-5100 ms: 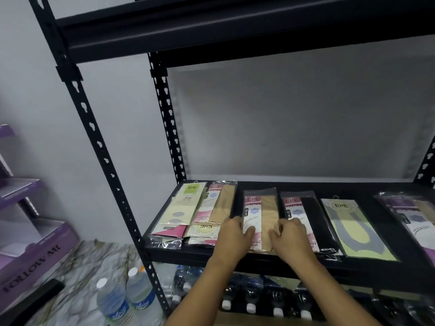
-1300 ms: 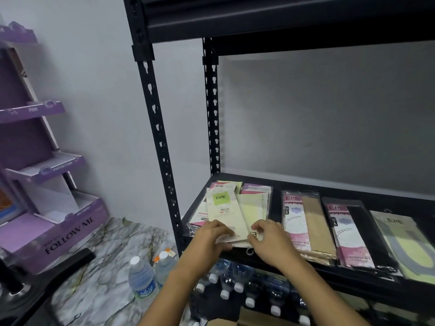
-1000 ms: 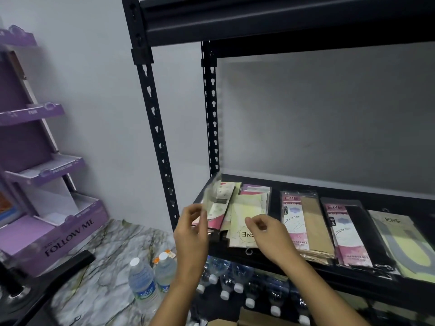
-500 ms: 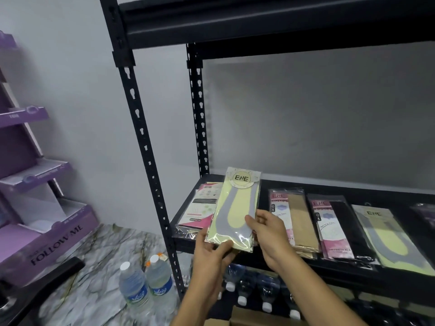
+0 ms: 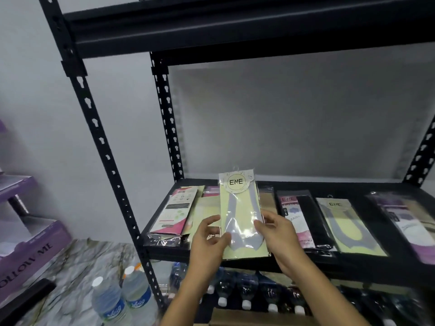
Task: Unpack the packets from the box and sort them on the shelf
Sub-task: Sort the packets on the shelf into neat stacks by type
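I hold a pale yellow and grey ENE packet (image 5: 240, 212) upright in front of the black shelf (image 5: 353, 267). My left hand (image 5: 208, 238) grips its lower left edge and my right hand (image 5: 277, 231) grips its right edge. On the shelf lie a pink and white packet (image 5: 175, 211) at the left, a yellow one (image 5: 203, 215) beside it, a pink and black packet (image 5: 300, 220), another yellow ENE packet (image 5: 346, 224) and a purple packet (image 5: 407, 222) at the right. The top of a cardboard box (image 5: 254, 317) shows at the bottom edge.
Black shelf uprights (image 5: 98, 137) stand at the left. Water bottles (image 5: 122, 300) stand on the marble floor, and more bottles (image 5: 247, 292) fill the lower shelf. A purple display stand (image 5: 26, 250) is at far left.
Both hands lifted the yellow and grey ENE packet off the left pile and brought it upright, then shifted it right; the camera view swung right too.
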The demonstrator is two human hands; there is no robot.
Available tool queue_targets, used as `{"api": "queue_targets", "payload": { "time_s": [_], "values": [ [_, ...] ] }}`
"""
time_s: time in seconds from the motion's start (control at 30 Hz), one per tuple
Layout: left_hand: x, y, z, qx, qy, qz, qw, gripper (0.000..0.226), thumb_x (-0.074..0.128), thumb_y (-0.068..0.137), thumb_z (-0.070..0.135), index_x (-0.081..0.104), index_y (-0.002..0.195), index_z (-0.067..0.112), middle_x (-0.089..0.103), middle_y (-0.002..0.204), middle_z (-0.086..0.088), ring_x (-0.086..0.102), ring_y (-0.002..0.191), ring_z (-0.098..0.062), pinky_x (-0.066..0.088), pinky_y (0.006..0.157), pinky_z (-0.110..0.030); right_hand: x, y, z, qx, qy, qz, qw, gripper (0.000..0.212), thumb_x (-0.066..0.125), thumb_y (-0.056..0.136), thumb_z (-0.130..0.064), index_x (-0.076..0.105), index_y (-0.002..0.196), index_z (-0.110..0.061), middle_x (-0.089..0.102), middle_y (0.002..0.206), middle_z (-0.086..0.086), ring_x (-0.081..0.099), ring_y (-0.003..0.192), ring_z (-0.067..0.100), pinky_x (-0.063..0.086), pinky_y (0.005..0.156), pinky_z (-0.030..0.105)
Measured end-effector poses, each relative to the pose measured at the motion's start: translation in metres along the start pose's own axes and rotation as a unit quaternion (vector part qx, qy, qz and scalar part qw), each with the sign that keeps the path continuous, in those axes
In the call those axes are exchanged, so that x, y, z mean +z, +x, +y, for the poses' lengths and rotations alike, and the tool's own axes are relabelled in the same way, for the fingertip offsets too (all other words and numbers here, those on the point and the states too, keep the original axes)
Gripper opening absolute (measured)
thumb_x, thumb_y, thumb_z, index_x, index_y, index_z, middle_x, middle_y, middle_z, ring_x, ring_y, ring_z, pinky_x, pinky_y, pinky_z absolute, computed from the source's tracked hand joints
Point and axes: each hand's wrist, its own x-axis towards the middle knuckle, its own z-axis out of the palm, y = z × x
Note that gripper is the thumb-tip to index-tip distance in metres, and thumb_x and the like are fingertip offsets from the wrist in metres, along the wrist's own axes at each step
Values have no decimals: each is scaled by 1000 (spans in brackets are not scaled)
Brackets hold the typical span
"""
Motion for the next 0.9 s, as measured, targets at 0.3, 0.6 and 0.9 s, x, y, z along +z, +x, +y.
{"api": "queue_targets", "payload": {
  "time_s": [0.3, 0.6, 0.9],
  "values": [
    [113, 4, 14, 16, 98, -98, 990, 36, 67, 88, 16, 53, 120, 22, 61, 95, 4, 64, 81, -9, 54, 67, -21, -108, 5, 2, -3, -104, 164, 981, 33, 60, 86, -3, 60, 117, -15, 64, 95, -1, 62, 85, 14, 54, 75, 31],
    [231, 8, 19, 62, 296, -161, 940, 36, 63, 82, 35, 59, 115, 22, 65, 93, 5, 60, 93, -17, 51, 87, -38, -205, 7, 17, 15, -235, 240, 942, 34, 57, 86, -2, 60, 120, 1, 67, 112, 17, 59, 89, 24, 40, 78, 23],
    [266, -2, 1, 156, 540, -151, 813, 25, 55, 88, 35, 66, 100, 16, 62, 108, -4, 40, 114, -24, 29, 94, -41, -234, 24, 51, 29, -324, 215, 921, 25, 52, 85, -1, 68, 105, 0, 67, 98, 21, 61, 81, 29, 41, 67, 24]
  ]
}}
